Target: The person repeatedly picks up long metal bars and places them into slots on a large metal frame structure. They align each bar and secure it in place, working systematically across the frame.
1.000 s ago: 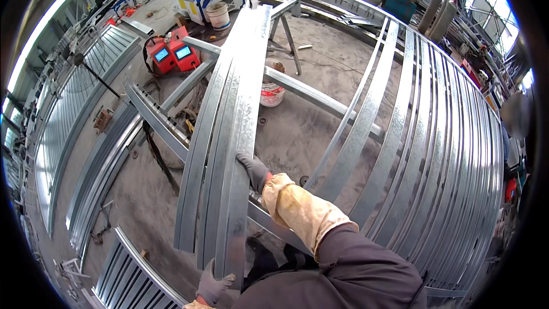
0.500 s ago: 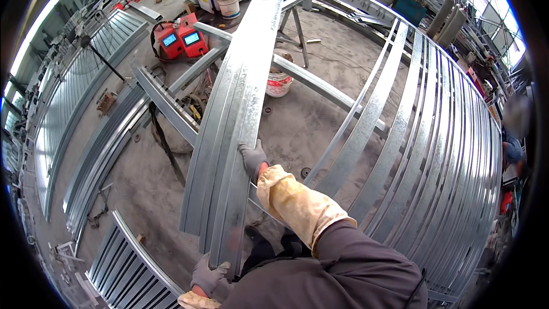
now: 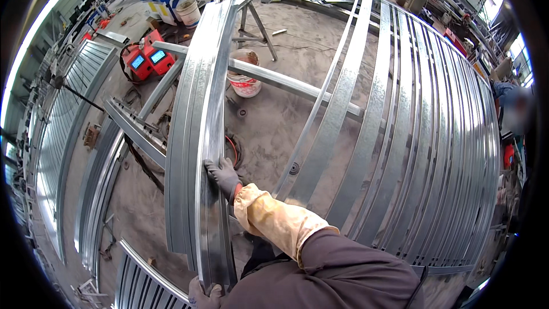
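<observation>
Hands (image 3: 223,178) in 2 grey gloves (image 3: 201,297), cream sleeve cover (image 3: 280,217) — creased, yellow-stained, dark brownish-grey top (image 3: 354,269)

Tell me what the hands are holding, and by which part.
A long metal beam: the left hand grips its near end, the right hand its right edge, farther along.

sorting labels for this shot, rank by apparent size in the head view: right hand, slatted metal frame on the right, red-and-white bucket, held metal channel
1. Slatted metal frame
2. Held metal channel
3. Red-and-white bucket and right hand: similar; the hand is nearer the camera, so left unranked.
</observation>
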A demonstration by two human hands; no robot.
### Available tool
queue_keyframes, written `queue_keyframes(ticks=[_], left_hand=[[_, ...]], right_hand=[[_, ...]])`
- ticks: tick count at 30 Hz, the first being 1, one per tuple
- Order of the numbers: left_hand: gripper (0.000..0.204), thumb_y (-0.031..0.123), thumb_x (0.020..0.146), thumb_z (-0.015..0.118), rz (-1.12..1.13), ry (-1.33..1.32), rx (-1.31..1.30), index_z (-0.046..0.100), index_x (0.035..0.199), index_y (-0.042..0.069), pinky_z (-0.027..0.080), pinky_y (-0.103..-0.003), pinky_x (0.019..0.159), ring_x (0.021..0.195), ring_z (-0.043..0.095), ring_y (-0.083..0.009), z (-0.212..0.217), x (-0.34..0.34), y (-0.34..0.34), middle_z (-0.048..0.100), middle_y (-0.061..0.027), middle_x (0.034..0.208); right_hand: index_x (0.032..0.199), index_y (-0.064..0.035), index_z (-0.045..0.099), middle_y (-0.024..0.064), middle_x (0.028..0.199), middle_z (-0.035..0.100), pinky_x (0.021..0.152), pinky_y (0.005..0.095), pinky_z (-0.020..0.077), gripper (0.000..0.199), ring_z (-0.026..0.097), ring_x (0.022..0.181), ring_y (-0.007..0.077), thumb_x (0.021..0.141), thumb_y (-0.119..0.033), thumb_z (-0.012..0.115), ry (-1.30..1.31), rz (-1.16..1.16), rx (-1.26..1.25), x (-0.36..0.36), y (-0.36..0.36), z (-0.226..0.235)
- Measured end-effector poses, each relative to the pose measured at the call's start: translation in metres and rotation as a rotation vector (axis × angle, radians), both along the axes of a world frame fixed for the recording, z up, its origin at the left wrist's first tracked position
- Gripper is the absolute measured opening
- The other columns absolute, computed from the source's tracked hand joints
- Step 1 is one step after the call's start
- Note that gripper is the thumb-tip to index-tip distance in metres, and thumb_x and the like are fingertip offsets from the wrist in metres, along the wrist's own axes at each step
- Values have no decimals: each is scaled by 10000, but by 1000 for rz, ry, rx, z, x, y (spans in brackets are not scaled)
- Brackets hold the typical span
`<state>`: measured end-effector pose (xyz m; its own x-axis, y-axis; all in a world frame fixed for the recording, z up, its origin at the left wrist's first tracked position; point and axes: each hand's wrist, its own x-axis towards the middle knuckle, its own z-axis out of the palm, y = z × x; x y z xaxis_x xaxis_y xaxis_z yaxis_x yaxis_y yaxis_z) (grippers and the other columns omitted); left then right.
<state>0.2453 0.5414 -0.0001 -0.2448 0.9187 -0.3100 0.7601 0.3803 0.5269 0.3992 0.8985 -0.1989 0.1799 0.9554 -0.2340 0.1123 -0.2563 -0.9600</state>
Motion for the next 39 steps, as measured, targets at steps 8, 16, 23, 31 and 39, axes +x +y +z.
queue_keyframes(ticks=[8,16,23,31,39], left_hand=[[492,70,878,730,17,21,71,542,1330,17,491,-396,929,1051,574,-257,1,16,-17,592,-131,1134],[455,114,888,733,-57,-248,68,590,1308,11,518,-388,923,1065,619,-252,16,78,52,611,-145,1196],[498,313,797,859,-20,-516,-95,658,1119,-9,555,-312,817,891,712,-153,-13,101,132,745,-53,939],[445,224,823,843,-198,-646,-195,673,1152,-22,547,-280,802,891,673,-99,-59,117,198,735,-40,966],[457,231,853,826,-306,-690,-301,671,1190,-38,533,-304,873,954,678,-135,-79,135,237,745,-81,1059]], right_hand=[[1307,35,589,85,1153,692,946,297,476,512,620,1013,135,1023,-388,630,547,160,-85,43,-9,55],[1218,-19,638,10,976,673,716,279,512,310,591,781,91,979,-202,711,902,-88,144,125,25,98],[1350,12,519,109,1115,697,749,310,599,472,696,894,186,948,-114,733,1040,-204,74,217,63,66],[1328,9,534,109,1099,702,817,318,573,491,682,936,184,920,-133,767,595,-471,240,304,74,50],[1237,7,588,74,1047,709,792,298,560,356,673,869,152,925,-80,734,469,-545,281,344,96,9]])
